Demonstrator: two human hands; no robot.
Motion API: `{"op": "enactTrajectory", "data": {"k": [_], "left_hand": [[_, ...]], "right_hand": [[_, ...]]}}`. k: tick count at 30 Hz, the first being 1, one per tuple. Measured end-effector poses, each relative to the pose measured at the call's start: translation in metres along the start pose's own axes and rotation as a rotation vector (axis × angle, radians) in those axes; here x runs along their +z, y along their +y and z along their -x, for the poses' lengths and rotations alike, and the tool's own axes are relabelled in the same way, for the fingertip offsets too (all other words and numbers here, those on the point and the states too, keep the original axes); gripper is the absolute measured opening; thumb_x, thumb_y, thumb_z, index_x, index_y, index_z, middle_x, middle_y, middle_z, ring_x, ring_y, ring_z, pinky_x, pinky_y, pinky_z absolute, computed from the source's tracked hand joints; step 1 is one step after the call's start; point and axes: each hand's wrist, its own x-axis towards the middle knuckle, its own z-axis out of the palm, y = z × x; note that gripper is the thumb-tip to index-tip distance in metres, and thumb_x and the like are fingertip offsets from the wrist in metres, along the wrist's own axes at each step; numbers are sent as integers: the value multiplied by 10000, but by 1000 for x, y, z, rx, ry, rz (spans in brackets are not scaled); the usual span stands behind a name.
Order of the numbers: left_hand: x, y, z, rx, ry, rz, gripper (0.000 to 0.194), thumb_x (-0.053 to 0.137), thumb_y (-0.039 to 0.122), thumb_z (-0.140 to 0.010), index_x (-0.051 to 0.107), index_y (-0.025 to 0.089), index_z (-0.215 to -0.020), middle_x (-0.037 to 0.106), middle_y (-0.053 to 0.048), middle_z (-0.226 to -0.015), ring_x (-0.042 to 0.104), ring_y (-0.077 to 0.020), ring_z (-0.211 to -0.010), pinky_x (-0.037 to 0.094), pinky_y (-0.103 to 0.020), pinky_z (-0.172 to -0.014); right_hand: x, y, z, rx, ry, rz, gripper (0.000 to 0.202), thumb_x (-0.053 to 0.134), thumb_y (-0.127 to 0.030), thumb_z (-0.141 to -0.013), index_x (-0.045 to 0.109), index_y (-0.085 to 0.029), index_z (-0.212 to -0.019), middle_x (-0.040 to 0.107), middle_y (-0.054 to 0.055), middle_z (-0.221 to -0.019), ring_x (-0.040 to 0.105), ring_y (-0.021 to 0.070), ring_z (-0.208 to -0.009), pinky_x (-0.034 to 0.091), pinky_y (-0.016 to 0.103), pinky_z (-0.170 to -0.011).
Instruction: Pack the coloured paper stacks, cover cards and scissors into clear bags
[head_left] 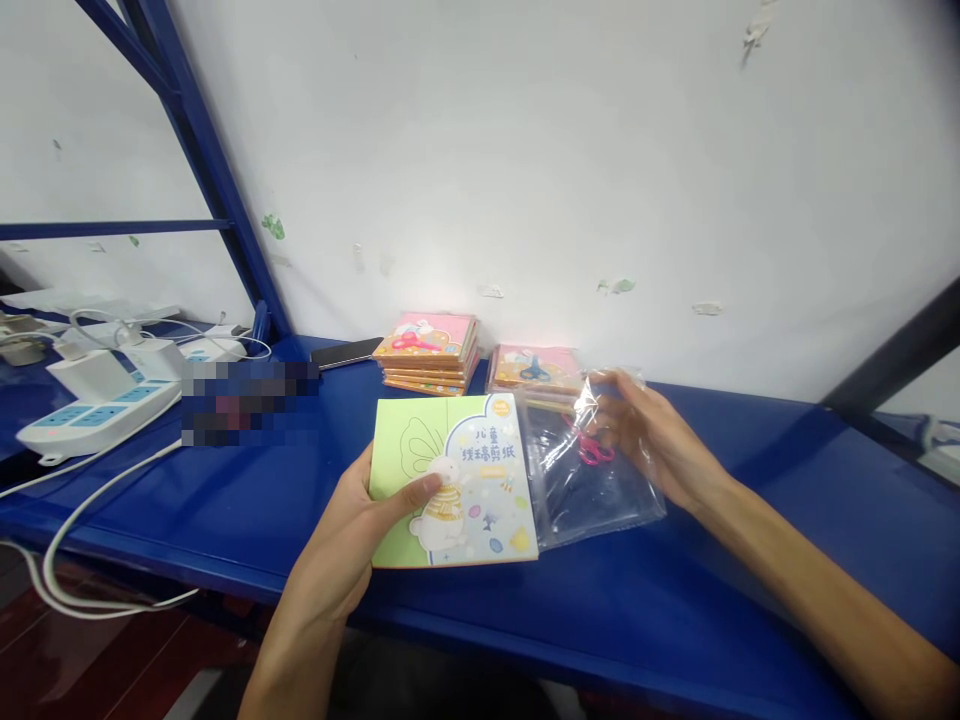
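While the left hand [337, 530] is gripping the paper-cut booklet [491, 500], the right hand [652, 440] is working at the clear bag [600, 510], toward 3 o'clock from the booklet.

Head view. Left grip: closed, clamping the booklet by its left edge; thumb is pressing on the front, over the bear drawing, fingers are going behind. Booklet is facing up at the centre, tilting slightly, showing a light green sheet with a butterfly outline and a pale printed panel. Right grip: fingers are curling at the bag's upper right, touching the film; glare is masking the fingertips, so cannot tell whether they are meeting or standing apart. Bag is spreading just beside the booklet's right edge; pink scissors [596, 450] are showing through it, close to the right fingers.

Around the booklet: taller stack [429, 350] is sitting toward 11 o'clock, pink scissors showing on top; shorter stack [534, 370] is lying toward 1 o'clock, blue scissors showing. Black phone [346, 353] is resting toward 10 o'clock, power strip [105, 415] toward 9 o'clock, with white cables running off it. All are resting on the blue table [720, 600].
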Motion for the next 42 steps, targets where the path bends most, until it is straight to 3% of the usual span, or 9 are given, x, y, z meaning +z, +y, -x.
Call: {"op": "enactTrajectory", "data": {"k": [7,19,28,34,42], "left_hand": [[5,3,4,-11,19,0,629,915,331,-696,639,177,-1240,785,-170,-1158,786,-360,-939,675,-400,-733],[0,0,2,12,13,17,648,897,309,-731,611,203,-1303,775,-149,-1199,776,-345,-991,662,-420,-843],[7,8,6,34,86,-3,671,921,296,-694,610,184,-1278,782,-148,-1181,780,-342,-975,673,-406,-817],[5,4,3,103,130,1,779,952,341,-635,603,200,-1317,791,-132,-1161,786,-339,-950,681,-410,-795],[10,5,6,137,143,9,753,951,372,-629,634,199,-1290,797,-121,-1144,784,-338,-960,682,-395,-784]], "right_hand": [[-1,-6,3,-10,-16,-8,388,620,-620,-929,652,-299,-1144,754,63,-1041,693,202,-770,540,321,-635],[0,-5,3,65,-73,1,393,653,-589,-922,691,-236,-1090,747,67,-906,647,153,-618,501,274,-524],[0,-13,5,79,-36,96,397,620,-590,-939,714,-244,-1111,771,74,-910,638,144,-576,492,276,-498],[-1,-9,3,115,-53,77,405,600,-598,-954,714,-248,-1122,783,80,-953,665,146,-600,502,268,-510],[-1,-4,1,121,-54,72,360,601,-564,-970,765,-259,-1070,760,45,-854,646,131,-568,498,265,-504]]}}
